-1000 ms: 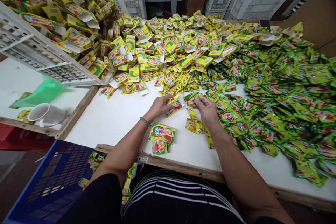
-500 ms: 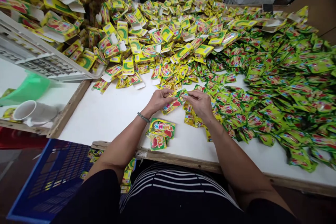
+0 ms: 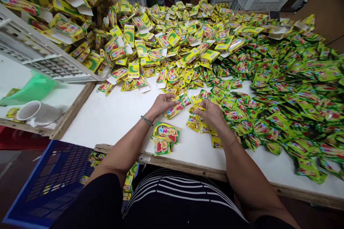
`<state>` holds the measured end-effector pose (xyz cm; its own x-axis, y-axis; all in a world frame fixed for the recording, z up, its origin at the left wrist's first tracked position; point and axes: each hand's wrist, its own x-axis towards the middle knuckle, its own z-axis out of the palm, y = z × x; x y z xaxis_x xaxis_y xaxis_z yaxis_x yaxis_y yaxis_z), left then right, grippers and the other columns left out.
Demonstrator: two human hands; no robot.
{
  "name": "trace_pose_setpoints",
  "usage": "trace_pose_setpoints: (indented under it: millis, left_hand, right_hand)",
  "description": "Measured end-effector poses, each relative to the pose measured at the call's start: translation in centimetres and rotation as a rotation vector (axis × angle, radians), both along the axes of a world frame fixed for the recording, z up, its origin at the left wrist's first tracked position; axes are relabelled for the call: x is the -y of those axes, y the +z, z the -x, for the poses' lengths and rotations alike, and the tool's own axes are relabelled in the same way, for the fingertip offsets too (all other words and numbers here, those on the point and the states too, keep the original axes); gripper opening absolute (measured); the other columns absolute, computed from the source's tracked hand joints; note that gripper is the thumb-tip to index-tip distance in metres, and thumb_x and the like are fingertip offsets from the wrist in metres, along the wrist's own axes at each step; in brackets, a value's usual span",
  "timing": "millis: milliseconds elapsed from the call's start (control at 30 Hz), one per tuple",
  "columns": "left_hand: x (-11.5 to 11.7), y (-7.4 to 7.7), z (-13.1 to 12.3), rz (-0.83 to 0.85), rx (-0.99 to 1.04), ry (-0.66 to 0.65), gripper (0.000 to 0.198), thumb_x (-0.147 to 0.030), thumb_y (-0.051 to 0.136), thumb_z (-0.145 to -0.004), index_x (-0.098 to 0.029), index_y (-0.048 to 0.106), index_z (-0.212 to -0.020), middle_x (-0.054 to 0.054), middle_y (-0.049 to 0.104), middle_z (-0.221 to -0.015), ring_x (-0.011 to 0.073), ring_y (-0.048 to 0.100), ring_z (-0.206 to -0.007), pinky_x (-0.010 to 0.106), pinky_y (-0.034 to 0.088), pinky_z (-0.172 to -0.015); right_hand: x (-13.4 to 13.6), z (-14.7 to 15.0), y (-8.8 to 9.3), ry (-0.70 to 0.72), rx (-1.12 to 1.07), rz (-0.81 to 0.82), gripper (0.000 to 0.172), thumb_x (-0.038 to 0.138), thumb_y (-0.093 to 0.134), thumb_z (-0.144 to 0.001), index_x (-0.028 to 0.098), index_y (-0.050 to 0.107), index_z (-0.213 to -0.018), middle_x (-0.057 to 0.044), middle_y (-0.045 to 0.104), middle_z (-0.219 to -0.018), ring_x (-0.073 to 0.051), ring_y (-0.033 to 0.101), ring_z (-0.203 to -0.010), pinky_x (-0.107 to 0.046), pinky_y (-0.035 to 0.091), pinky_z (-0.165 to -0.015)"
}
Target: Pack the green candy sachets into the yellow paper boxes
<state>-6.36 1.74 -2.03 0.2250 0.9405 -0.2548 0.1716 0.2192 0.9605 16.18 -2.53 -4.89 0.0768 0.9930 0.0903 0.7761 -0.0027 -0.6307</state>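
My left hand (image 3: 162, 104), with a beaded bracelet at the wrist, grips a small printed candy box (image 3: 172, 111) just above the white table. A green packet (image 3: 185, 99) shows at the box's right end. To the right, my right hand (image 3: 212, 113) has thumb and fingers pinched on a yellow packet (image 3: 196, 108) at the edge of a small group of yellow packets (image 3: 193, 123). Nearer my body, a few filled-looking boxes (image 3: 166, 132) lie overlapped on the table, fruit pictures facing up.
Open yellow boxes (image 3: 139, 47) heap across the back, spilling from a tilted white crate (image 3: 53, 62) at left. Green packets (image 3: 276, 96) cover the right side. A white mug (image 3: 39, 111) lies near a wooden strip (image 3: 75, 109). A blue crate (image 3: 34, 189) stands below the table's edge.
My right hand has left the box's end and moved right and slightly down to the yellow packets. My left hand still holds the box in about the same place.
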Motion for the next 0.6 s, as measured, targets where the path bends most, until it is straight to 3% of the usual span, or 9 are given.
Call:
trace_pose_setpoints:
  millis: [133,233,367,600]
  left_hand:
    - [0.2,0.0,0.0,0.02,0.016,-0.005,0.041,-0.036,0.084,-0.054,-0.013,0.063,-0.081,-0.006,0.052,-0.052,0.0063,0.043,-0.046,0.019,0.027,-0.046]
    - [0.5,0.4,-0.3,0.036,0.05,-0.035,0.045,-0.038,0.085,-0.053,-0.013,0.063,-0.083,-0.005,0.056,-0.054,0.0069,0.046,-0.047,0.019,0.029,-0.046]
    - [1.0,1.3,-0.8,0.043,0.129,-0.075,0.052,-0.044,0.085,-0.054,-0.011,0.065,-0.089,-0.001,0.064,-0.062,0.0087,0.054,-0.053,0.02,0.037,-0.05]
    - [1.1,1.4,-0.9,0.059,0.163,-0.097,0.051,-0.037,0.088,-0.049,-0.011,0.069,-0.088,-0.003,0.061,-0.057,0.0063,0.051,-0.047,0.018,0.034,-0.045]
  right_hand:
    - [-0.4,0.4,1.4,-0.224,-0.535,-0.082,0.043,0.049,0.077,-0.06,0.024,0.045,-0.073,0.007,0.05,-0.057,-0.016,0.054,-0.057,-0.03,0.044,-0.056]
    - [-0.7,1.8,1.7,-0.252,-0.898,-0.127,0.047,0.048,0.08,-0.057,0.025,0.044,-0.078,0.009,0.047,-0.057,-0.013,0.052,-0.052,-0.029,0.048,-0.054]
    - [-0.8,3.3,1.4,-0.185,-0.864,-0.106,0.042,0.045,0.081,-0.057,0.022,0.049,-0.072,0.009,0.044,-0.058,-0.01,0.044,-0.051,-0.026,0.042,-0.052]
    - [-0.3,3.9,1.4,-0.062,-0.742,-0.058,0.039,0.051,0.077,-0.062,0.021,0.053,-0.062,0.004,0.044,-0.06,-0.012,0.04,-0.057,-0.027,0.036,-0.054]
